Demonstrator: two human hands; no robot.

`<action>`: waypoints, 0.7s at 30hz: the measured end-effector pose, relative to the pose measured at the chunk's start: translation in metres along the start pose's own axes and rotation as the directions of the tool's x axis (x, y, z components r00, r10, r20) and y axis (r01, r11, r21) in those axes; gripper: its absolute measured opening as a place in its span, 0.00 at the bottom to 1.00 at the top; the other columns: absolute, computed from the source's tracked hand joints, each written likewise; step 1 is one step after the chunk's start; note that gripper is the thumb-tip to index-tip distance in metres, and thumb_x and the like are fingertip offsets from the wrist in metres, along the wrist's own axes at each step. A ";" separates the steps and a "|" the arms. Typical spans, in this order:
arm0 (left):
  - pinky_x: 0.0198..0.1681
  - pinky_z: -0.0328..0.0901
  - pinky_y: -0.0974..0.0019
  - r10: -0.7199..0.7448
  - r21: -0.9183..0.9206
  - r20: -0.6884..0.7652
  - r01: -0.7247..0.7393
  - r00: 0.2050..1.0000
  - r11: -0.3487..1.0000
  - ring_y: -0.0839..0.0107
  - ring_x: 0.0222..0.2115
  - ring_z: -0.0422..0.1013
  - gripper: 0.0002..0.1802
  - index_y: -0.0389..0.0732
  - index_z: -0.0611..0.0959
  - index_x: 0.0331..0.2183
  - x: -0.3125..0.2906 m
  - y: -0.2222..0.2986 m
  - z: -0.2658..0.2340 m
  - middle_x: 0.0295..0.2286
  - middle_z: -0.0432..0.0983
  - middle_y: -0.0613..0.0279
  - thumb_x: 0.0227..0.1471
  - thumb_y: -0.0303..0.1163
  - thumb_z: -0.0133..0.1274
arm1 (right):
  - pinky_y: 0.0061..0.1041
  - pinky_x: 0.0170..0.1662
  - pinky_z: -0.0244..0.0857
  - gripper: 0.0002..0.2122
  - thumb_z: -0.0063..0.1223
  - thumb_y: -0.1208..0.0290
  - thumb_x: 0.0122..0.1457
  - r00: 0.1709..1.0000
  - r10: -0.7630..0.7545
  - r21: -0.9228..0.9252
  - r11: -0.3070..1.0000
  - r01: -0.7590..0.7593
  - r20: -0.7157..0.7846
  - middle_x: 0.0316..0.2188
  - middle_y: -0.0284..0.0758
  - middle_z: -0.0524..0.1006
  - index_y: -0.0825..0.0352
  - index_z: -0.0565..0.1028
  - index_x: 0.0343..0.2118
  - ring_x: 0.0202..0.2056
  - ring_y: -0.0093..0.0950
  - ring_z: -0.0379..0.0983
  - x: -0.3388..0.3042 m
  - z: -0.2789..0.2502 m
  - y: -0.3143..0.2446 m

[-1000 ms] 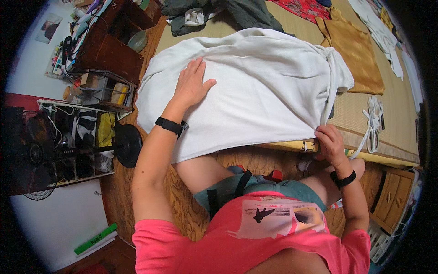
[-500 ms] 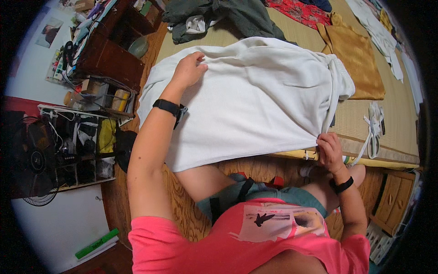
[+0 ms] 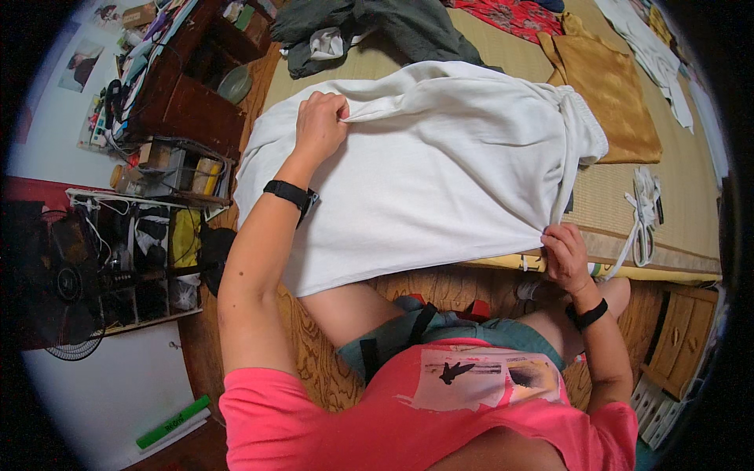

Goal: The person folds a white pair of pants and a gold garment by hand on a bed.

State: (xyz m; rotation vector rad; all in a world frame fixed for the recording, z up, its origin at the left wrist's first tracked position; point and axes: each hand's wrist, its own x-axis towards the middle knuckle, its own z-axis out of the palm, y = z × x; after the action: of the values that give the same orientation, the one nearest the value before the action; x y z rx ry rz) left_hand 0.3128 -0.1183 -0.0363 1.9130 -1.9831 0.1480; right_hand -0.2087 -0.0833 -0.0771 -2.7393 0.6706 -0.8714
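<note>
Partly hidden left hand (image 3: 321,125), pinched white cloth (image 3: 424,184), cropped red fabric (image 3: 514,17)

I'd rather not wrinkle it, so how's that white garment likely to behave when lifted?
The white garment is probably floppy, since soft folds bunch along its far side. It would likely crease where gripped: folds spread from the pinching left hand and right hand. It seems unlikely to roll, with its near part spread flat.

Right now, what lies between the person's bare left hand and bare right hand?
White, wrinkled cloth fills the stretch between the left hand and the right hand, as the head view shows; both pinch it.
</note>
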 end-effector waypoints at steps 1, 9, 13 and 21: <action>0.42 0.61 0.57 -0.003 -0.001 -0.004 0.003 1.000 1.000 0.59 0.37 0.69 0.11 0.41 0.76 0.24 -0.001 -0.002 0.002 0.27 0.76 0.62 0.42 0.28 0.64 | 0.38 0.40 0.69 0.17 0.57 0.86 0.44 1.000 0.004 0.004 1.000 -0.004 0.000 0.40 0.42 0.75 0.70 0.73 0.39 0.38 0.44 0.71 0.001 -0.001 0.000; 0.43 0.68 0.56 -0.249 0.050 -0.074 0.253 0.966 0.966 0.57 0.38 0.74 0.13 0.40 0.83 0.36 0.001 -0.018 0.012 0.32 0.80 0.58 0.46 0.30 0.64 | 0.38 0.41 0.70 0.16 0.57 0.87 0.43 1.000 0.006 -0.005 1.000 -0.006 -0.010 0.40 0.41 0.75 0.70 0.73 0.39 0.39 0.44 0.72 0.001 0.000 -0.002; 0.44 0.69 0.56 -0.198 0.083 -0.022 0.199 0.980 0.976 0.55 0.39 0.74 0.15 0.37 0.82 0.40 -0.018 -0.003 -0.017 0.39 0.79 0.53 0.48 0.29 0.62 | 0.37 0.41 0.70 0.16 0.56 0.88 0.43 1.000 -0.007 0.011 1.000 0.007 -0.027 0.39 0.42 0.75 0.70 0.73 0.38 0.38 0.44 0.72 0.002 0.001 -0.001; 0.35 0.70 0.71 -0.157 -0.500 0.858 0.865 0.488 -0.042 0.78 0.29 0.73 0.09 0.39 0.83 0.33 -0.233 0.153 -0.041 0.28 0.79 0.68 0.60 0.34 0.56 | 0.37 0.41 0.70 0.14 0.57 0.88 0.47 0.999 -0.010 -0.013 1.000 0.010 -0.054 0.38 0.42 0.76 0.71 0.74 0.38 0.37 0.43 0.73 -0.001 0.004 -0.002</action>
State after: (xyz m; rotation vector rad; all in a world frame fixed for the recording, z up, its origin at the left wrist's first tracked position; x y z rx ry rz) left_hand 0.1709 0.1246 -0.0489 1.6087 -0.6528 -1.7402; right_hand -0.2065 -0.0811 -0.0799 -2.7414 0.6750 -0.9494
